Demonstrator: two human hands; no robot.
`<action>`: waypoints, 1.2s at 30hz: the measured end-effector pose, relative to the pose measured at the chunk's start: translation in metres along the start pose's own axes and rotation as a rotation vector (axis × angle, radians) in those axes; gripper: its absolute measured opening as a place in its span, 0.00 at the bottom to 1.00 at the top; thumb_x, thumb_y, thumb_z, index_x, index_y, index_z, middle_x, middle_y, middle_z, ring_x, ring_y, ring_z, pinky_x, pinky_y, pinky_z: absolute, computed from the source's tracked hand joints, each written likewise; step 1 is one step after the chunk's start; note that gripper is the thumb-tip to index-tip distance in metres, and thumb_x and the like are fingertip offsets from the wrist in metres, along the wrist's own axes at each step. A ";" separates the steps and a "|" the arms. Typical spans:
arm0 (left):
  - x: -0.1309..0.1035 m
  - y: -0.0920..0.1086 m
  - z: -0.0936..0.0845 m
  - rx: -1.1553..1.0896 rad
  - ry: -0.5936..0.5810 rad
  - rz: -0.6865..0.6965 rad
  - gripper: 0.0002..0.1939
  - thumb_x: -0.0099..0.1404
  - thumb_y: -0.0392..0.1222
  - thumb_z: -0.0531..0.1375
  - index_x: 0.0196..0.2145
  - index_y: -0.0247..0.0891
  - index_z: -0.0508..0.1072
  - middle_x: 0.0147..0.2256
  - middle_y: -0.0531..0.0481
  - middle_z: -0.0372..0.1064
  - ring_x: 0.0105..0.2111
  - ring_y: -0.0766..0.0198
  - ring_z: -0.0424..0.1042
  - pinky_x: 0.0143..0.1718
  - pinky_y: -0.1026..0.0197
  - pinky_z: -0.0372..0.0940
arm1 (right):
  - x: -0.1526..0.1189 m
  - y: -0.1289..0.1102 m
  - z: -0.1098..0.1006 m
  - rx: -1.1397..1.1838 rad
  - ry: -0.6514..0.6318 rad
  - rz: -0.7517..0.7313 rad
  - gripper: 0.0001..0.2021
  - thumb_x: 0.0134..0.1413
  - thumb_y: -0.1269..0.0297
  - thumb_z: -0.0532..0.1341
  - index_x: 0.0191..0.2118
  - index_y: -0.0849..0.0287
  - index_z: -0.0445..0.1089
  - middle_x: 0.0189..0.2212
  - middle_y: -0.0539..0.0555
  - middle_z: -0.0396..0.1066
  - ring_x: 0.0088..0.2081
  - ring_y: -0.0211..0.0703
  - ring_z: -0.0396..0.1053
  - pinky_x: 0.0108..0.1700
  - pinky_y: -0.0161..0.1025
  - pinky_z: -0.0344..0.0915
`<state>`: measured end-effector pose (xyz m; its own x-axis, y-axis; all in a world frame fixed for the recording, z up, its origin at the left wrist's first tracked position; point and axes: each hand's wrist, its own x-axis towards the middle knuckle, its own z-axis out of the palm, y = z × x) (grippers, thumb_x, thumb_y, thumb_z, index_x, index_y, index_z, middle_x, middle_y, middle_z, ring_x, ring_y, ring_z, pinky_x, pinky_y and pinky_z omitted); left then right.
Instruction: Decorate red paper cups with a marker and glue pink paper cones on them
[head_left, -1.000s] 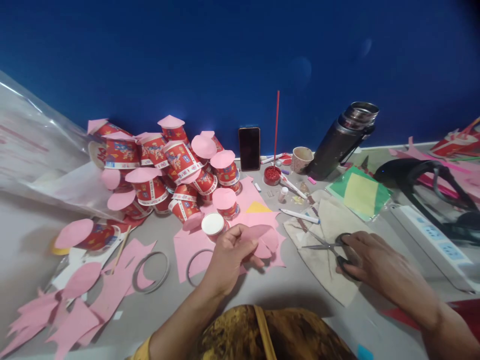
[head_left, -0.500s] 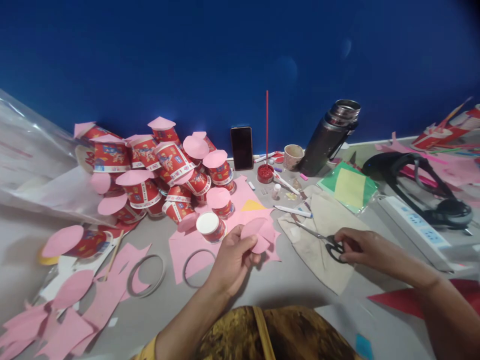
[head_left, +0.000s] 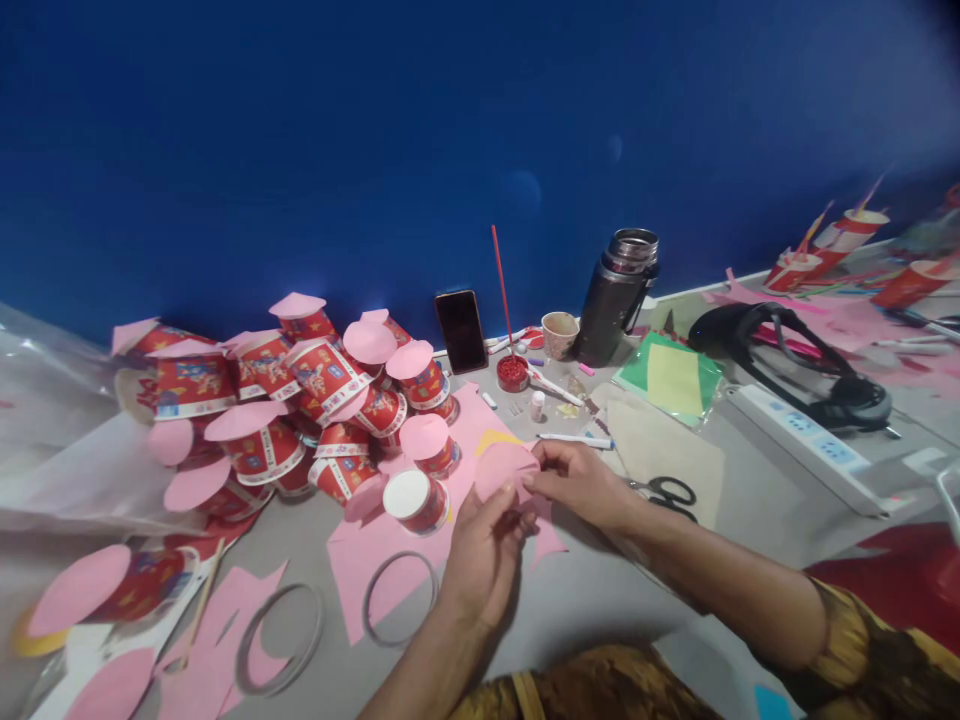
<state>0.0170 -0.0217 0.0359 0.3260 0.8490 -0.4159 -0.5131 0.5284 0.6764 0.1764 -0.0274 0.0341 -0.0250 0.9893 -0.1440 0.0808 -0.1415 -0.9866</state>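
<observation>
My left hand (head_left: pixel 484 555) pinches a round piece of pink paper (head_left: pixel 501 470) between thumb and fingers. From the right, my right hand (head_left: pixel 577 485) closes its thumb and fingertips on the edge of the same pink paper. Beyond my right wrist, black-handled scissors (head_left: pixel 671 490) lie on a beige cloth (head_left: pixel 701 470), their blades partly hidden by my arm. Just left of my hands stands a red paper cup (head_left: pixel 429 505) with a white top. A larger pink sheet (head_left: pixel 360 580) spreads beneath, with a grey tape ring (head_left: pixel 401 598) partly over it.
Red paper cups with pink paper discs (head_left: pixel 262 435) pile up at the left. At the back stand a phone (head_left: pixel 461 332), a small red pot (head_left: pixel 513 373) with a stick, a paper cup (head_left: pixel 559 336) and a thermos (head_left: pixel 619 300). A power strip (head_left: pixel 806 450) lies right.
My right hand has let go of the scissors, leaving them on the cloth, and moved left to the pink paper. My left hand keeps hold of the paper. The camera view has shifted.
</observation>
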 end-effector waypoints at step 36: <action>0.043 0.002 -0.039 0.504 0.023 0.122 0.16 0.54 0.46 0.72 0.28 0.38 0.70 0.23 0.58 0.68 0.20 0.68 0.71 0.24 0.66 0.69 | 0.026 0.034 -0.003 0.050 0.100 0.064 0.11 0.48 0.55 0.65 0.31 0.59 0.72 0.24 0.46 0.67 0.25 0.35 0.60 0.27 0.33 0.56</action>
<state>-0.0011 0.0159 -0.0044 0.2674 0.9071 -0.3251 -0.0987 0.3614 0.9272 0.1818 -0.0064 -0.0031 0.0780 0.9765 -0.2011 0.0296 -0.2039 -0.9785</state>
